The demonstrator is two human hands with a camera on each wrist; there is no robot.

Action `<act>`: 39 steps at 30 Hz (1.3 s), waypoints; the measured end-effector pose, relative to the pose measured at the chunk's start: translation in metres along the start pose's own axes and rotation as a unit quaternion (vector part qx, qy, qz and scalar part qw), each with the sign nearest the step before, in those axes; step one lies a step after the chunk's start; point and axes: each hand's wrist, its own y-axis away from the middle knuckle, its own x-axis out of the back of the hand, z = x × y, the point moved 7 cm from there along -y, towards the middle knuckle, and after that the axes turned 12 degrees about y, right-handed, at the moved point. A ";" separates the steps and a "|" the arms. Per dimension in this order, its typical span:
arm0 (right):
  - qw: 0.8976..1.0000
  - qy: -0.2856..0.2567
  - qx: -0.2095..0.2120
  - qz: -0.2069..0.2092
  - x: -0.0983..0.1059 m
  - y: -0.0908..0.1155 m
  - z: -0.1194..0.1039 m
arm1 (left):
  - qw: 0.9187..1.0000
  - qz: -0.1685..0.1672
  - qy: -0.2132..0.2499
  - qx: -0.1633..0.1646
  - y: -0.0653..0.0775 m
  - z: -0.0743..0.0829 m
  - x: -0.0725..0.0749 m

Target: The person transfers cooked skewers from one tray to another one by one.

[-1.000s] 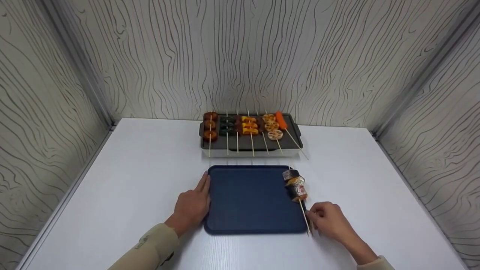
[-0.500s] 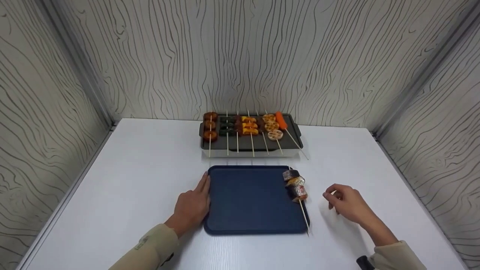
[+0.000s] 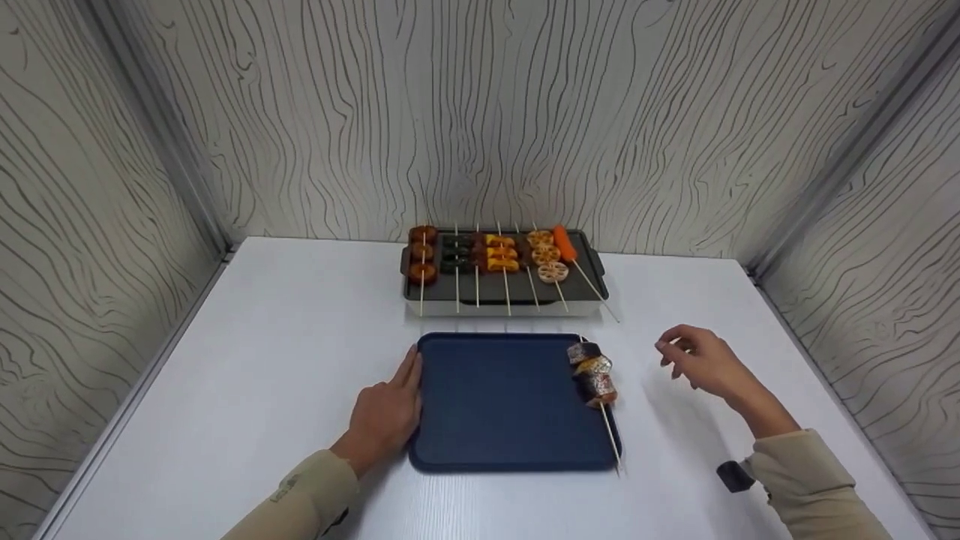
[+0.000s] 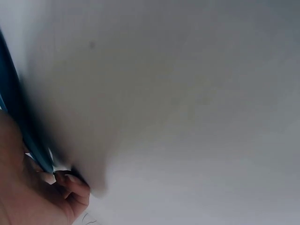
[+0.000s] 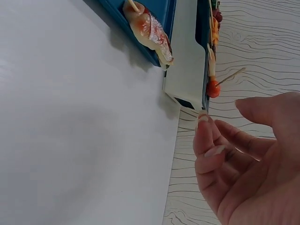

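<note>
My left hand (image 3: 384, 412) holds the left edge of a dark blue tray (image 3: 502, 405), its fingers along the rim in the head view. Its bent fingertips come right at the rim (image 4: 40, 159) in the left wrist view; the thumb is mostly hidden. On the tray's right edge lies a skewer (image 3: 595, 375) of thick chunks with silvery-black skin, its stick pointing toward the near right corner. Off to the right, my right hand (image 3: 705, 361) hovers over the white table, fingers loosely bent around nothing. The skewer's pale, reddish end (image 5: 150, 30) shows in the right wrist view.
Behind the tray, a dark grill plate (image 3: 442, 294) on a white base bears a row of skewers, among them lotus root slices (image 3: 553, 271) and an orange sausage-like piece (image 3: 565, 244). Wood-grain panels (image 3: 465, 112) enclose the white table (image 3: 315, 300) at the back and sides.
My right hand has let go of the skewer's stick and moved away to the right and farther back. The skewer stays on the tray edge; my left hand has stayed put.
</note>
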 end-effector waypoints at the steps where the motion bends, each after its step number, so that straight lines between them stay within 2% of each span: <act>1: 1.000 -0.006 -0.001 -0.004 0.001 -0.004 0.000 | 1.000 0.001 -0.001 0.000 0.000 0.000 0.000; 8: 0.999 -0.035 0.008 -0.023 0.009 -0.030 -0.006 | 0.999 0.042 -0.015 -0.027 0.003 0.006 0.006; 11: 0.999 -0.042 0.008 -0.031 0.011 -0.041 -0.010 | 0.998 0.045 -0.013 -0.030 0.002 0.006 0.006; 18: 0.997 -0.062 0.013 -0.054 0.008 -0.064 -0.022 | 0.999 0.037 -0.003 -0.022 0.002 0.005 0.006; 24: 0.992 -0.110 0.014 -0.067 -0.001 -0.083 -0.029 | 0.999 0.034 -0.007 -0.022 0.002 0.004 0.005; 31: 0.982 -0.173 0.019 -0.078 -0.011 -0.093 -0.037 | 0.999 0.039 -0.013 -0.024 0.001 0.004 0.002; 39: 0.967 -0.234 0.019 -0.096 -0.020 -0.096 -0.042 | 1.000 0.009 -0.027 -0.003 0.000 0.004 -0.001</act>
